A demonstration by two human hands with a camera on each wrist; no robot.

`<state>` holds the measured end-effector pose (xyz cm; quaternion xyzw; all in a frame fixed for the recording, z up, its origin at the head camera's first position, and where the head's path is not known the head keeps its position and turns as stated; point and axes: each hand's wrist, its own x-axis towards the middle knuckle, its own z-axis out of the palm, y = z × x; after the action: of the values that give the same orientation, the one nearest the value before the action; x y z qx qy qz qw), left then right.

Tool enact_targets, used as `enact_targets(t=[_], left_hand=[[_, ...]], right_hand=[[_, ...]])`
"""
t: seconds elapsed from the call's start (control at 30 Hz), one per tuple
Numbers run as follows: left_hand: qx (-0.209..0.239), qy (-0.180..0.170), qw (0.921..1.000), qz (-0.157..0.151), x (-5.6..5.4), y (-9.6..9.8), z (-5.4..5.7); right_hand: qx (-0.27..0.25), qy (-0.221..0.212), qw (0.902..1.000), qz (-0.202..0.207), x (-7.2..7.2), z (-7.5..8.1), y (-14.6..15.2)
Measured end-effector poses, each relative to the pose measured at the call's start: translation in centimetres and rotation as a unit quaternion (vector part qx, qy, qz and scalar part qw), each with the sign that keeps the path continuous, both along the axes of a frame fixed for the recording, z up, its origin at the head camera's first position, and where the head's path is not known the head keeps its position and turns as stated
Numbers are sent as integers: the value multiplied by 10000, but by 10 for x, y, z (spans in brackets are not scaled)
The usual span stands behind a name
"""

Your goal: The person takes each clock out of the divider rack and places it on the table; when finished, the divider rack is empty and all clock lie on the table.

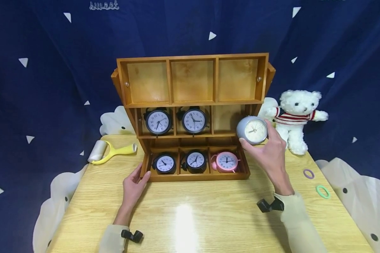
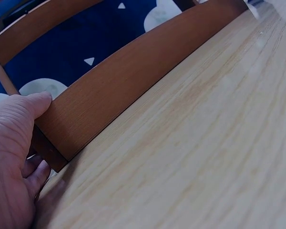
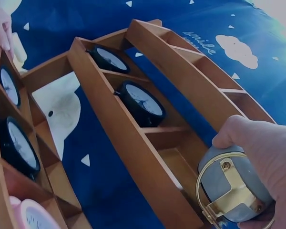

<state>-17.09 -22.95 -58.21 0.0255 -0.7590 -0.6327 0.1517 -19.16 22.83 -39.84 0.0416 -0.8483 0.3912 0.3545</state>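
A tiered wooden shelf box (image 1: 193, 178) stands on the table, its three tiers split into compartments. My right hand (image 1: 270, 151) grips a grey-blue round alarm clock (image 1: 245, 128), dial up, at the right end of the middle tier; its gold-coloured stand (image 3: 231, 191) shows in the right wrist view. The compartment beside that clock holds nothing. Two black alarm clocks (image 1: 194, 120) sit in the other middle compartments. Below are two more black clocks (image 1: 165, 164) and a pink alarm clock (image 1: 227, 162). My left hand (image 1: 134, 186) holds the box's front left corner, thumb at the top edge (image 2: 55, 102).
The top tier (image 1: 193, 81) has three bare compartments. A yellow-handled lint roller (image 1: 114, 151) lies left of the box. A white teddy bear (image 1: 296, 119) stands at the back right, with a purple ring (image 1: 308, 174) and a green ring (image 1: 322, 192) near the table's right edge.
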Motion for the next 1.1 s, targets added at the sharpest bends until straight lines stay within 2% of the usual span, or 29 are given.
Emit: enact_targets(t=[0.27, 0.47, 0.7, 0.9, 1.1], left_hand=[[-43, -73, 10000, 47, 0, 0, -1], [-43, -40, 10000, 18, -1, 0, -1], [-10, -57, 10000, 3, 1, -1, -1], [31, -49, 10000, -66, 0, 0, -1], [-52, -156, 9999, -18, 1, -2, 0]], right_hand=[[94, -100, 9989, -458, 17, -15, 25], [1, -415, 9949, -915, 14, -33, 51], [-129, -1062, 9892, -1000, -11, -72, 78], [-322, -1717, 9821, -707, -40, -105, 87], [-292, -2071, 9770, -420, -67, -123, 87]])
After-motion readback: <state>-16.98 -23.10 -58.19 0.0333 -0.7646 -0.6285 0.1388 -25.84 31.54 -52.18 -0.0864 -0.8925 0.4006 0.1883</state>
